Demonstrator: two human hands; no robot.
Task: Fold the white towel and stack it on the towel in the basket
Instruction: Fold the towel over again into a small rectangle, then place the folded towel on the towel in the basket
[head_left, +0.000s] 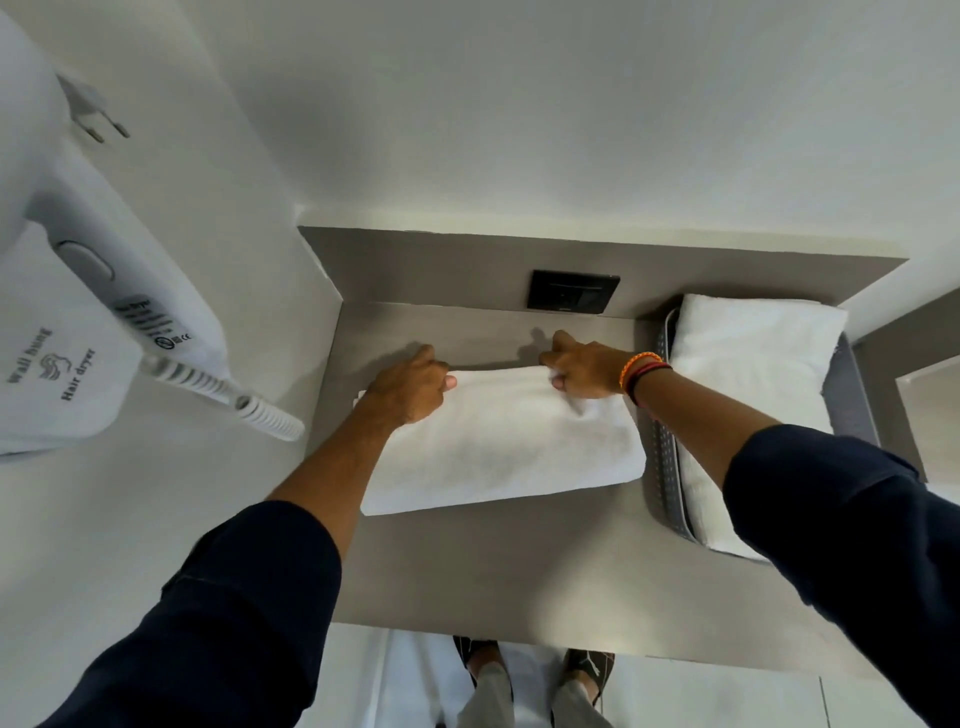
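Dark sleeves lead to the left hand and right hand, both pinching the far edge of the folded white towel left of the basket; uneven lifting could undo 1 fold.

soft terry cloth white towel, matt grey counter.

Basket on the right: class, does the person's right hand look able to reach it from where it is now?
Probably yes. The right hand grips the far edge of the white towel beside the basket, and nothing stands between them; only the folded towel in the basket fills it.
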